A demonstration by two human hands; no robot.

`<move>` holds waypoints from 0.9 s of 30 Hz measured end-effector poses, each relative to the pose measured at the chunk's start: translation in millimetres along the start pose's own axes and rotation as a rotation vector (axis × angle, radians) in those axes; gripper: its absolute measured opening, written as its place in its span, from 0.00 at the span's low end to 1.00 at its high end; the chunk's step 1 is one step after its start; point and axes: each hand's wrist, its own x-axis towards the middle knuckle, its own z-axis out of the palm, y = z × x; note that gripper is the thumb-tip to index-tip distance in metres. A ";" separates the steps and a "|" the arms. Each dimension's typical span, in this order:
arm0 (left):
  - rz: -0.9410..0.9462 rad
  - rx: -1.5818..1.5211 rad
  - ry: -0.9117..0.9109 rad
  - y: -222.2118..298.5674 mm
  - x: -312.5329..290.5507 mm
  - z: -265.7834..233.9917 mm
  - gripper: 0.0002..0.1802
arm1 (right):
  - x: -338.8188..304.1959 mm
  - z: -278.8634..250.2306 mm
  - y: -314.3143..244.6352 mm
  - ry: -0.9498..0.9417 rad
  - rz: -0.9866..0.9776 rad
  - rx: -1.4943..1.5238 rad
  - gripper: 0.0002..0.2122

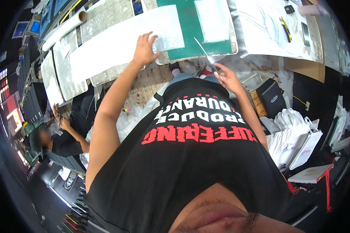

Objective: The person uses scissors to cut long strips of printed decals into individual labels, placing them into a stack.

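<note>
- Left hand point(145, 51): fingers spread, nothing visibly gripped; white sheet point(112, 50) perhaps being steadied.
- Right hand point(228, 79): long-bladed tool point(202, 47) enclosed by fingers, pointed forward, presumably for safety.

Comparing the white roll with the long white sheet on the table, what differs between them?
The white roll is wound up; the long white sheet lies spread flat. The roll is narrow, while the sheet covers a broad area. The left hand is over the sheet, none over the roll. Both are white.

Red/wht txt point(198, 134) on blk shirt point(190, 171); wht logo point(273, 99) on blk case point(265, 91); print point(288, 148) on wht bags point(278, 141).
</note>
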 end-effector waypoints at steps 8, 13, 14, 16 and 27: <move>-0.036 -0.062 0.298 28.8 -23.3 56.9 0.22 | 11.1 13.7 -30.4 0.004 -0.040 -0.117 0.25; 0.027 -0.084 0.365 17.7 -15.9 67.4 0.12 | 5.4 13.9 -34.7 0.037 -0.031 -0.105 0.25; 0.042 -0.100 0.350 14.3 -14.5 70.3 0.09 | 4.2 14.5 -34.3 0.045 -0.022 -0.090 0.25; 0.073 -0.118 0.363 16.1 -7.4 70.2 0.07 | 1.3 14.5 -27.9 0.061 -0.018 -0.078 0.25; 0.256 -0.162 0.305 67.0 27.9 83.6 0.03 | -29.6 26.1 -4.2 -0.007 0.042 0.011 0.26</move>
